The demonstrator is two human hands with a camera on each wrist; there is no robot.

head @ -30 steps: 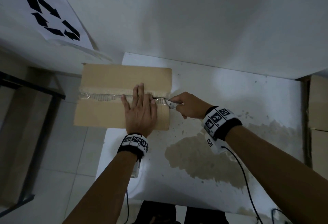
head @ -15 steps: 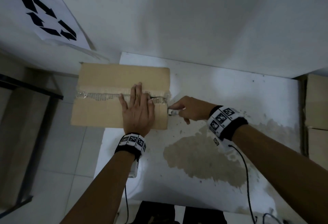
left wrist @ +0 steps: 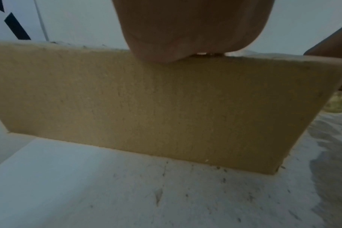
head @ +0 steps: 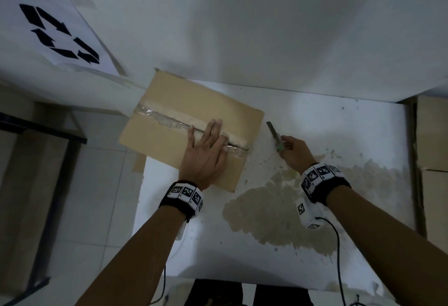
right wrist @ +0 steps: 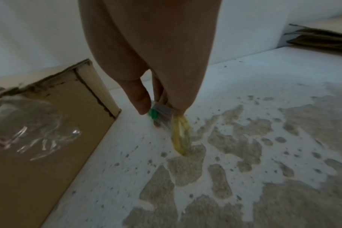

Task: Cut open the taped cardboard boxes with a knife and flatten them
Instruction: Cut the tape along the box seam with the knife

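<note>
A brown cardboard box stands on the white table at its left edge, turned at an angle, with crumpled clear tape and a slit along its top seam. My left hand lies flat on the top near the right end of the seam, fingers straight. In the left wrist view only the box side and the heel of the hand show. My right hand holds a knife just right of the box, blade pointing up and away. Thumb and fingers pinch the knife handle; tape clings to the box end.
The table has a large worn brown patch in front of my right hand. Flat cardboard is stacked at the right edge. A recycling sign hangs on the wall at left, above a dark metal frame and tiled floor.
The knife has left the right end of the seam and moved away to the right, blade now free. The box has turned counter-clockwise under my left hand.
</note>
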